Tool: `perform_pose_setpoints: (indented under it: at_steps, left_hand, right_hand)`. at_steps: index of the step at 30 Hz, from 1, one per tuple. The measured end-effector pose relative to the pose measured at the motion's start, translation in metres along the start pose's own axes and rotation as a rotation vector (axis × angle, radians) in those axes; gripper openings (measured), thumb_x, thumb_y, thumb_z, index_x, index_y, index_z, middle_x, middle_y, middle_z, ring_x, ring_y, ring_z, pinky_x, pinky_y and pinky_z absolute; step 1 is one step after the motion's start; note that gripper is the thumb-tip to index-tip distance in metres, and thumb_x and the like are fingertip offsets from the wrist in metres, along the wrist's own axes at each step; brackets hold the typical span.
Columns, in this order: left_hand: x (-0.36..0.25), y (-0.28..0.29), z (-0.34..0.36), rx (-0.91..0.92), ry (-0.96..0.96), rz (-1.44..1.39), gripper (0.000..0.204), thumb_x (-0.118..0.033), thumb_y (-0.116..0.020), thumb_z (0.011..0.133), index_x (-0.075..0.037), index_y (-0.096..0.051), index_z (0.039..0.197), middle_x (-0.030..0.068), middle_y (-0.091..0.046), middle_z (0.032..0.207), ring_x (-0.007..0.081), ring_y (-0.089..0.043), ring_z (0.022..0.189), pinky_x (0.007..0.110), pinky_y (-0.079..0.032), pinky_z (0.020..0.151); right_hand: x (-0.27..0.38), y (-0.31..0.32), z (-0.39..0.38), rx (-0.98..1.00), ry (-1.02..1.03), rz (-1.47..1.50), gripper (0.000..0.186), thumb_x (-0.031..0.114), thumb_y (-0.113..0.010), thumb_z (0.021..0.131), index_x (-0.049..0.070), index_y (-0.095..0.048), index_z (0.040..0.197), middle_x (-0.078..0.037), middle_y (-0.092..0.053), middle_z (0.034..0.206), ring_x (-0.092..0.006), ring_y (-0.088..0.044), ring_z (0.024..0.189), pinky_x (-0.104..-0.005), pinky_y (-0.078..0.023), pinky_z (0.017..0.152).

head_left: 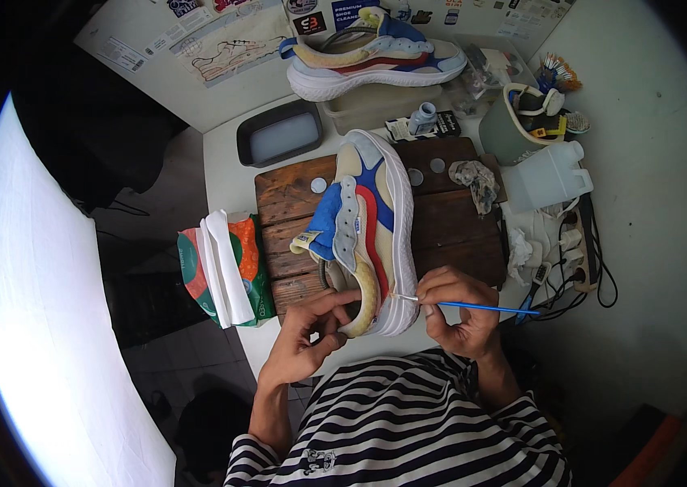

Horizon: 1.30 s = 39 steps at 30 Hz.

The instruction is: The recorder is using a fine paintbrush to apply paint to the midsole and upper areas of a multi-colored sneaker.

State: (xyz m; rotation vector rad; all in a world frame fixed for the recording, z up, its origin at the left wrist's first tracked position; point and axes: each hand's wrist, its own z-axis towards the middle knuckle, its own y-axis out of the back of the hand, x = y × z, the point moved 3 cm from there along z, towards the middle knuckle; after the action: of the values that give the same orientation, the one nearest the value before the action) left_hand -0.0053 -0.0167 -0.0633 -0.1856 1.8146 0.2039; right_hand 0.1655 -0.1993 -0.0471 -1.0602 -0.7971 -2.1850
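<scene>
the shoe (384, 203) is over the wooden board (457, 231), toe toward twelve. at its seven o'clock, the left hand (304, 333) grips the heel rim; at five, the right hand (467, 321) pinches a blue brush (514, 310), tip at the shoe's side.

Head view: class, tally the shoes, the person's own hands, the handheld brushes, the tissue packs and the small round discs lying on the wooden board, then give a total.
Shoes: 2 (held shoe, rear shoe)
Hands: 2 (left hand, right hand)
Handheld brush: 1
Tissue pack: 1
Small round discs: 3
Total: 9
</scene>
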Motion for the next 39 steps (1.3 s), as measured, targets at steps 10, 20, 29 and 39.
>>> perform_pose_setpoints:
  at_steps: [10,20,29,39]
  left_hand:
    - [0.02,-0.043,0.002,-0.044,-0.01,-0.149,0.069,0.018,-0.061,0.077,0.007,-0.052,0.145,0.0061,-0.058,0.098,0.0074,-0.054,0.067,0.021,-0.044,0.063]
    - [0.018,-0.045,0.002,-0.051,0.025,-0.145,0.071,0.019,-0.062,0.076,0.007,-0.051,0.145,0.0073,-0.059,0.099,0.0075,-0.053,0.066,0.021,-0.045,0.062]
    - [0.016,-0.044,0.004,-0.052,-0.012,-0.141,0.071,0.02,-0.062,0.076,0.007,-0.051,0.145,0.0072,-0.059,0.099,0.0075,-0.053,0.068,0.021,-0.043,0.061]
    - [0.016,-0.045,0.003,-0.054,0.013,-0.159,0.071,0.019,-0.062,0.076,0.007,-0.052,0.145,0.0071,-0.059,0.099,0.0074,-0.053,0.068,0.021,-0.043,0.062]
  right_hand:
    - [-0.003,-0.002,-0.054,-0.394,-0.121,0.096,0.014,-0.006,-0.066,0.09,-0.007,-0.062,0.104,-0.025,-0.072,0.099,-0.0271,-0.074,0.087,-0.0353,-0.06,0.08]
    - [-0.004,0.007,-0.033,-0.257,-0.079,-0.054,0.019,-0.009,-0.071,0.083,-0.003,-0.065,0.099,-0.017,-0.072,0.087,-0.0266,-0.073,0.077,-0.0345,-0.059,0.071]
    - [-0.004,0.006,-0.029,-0.249,-0.094,-0.076,0.017,-0.007,-0.072,0.082,-0.002,-0.065,0.096,-0.015,-0.071,0.085,-0.0271,-0.072,0.076,-0.0342,-0.059,0.071]
    - [0.001,0.007,-0.028,-0.215,-0.077,-0.079,0.017,-0.007,-0.071,0.079,-0.001,-0.065,0.094,-0.014,-0.071,0.085,-0.0272,-0.072,0.076,-0.0341,-0.059,0.072]
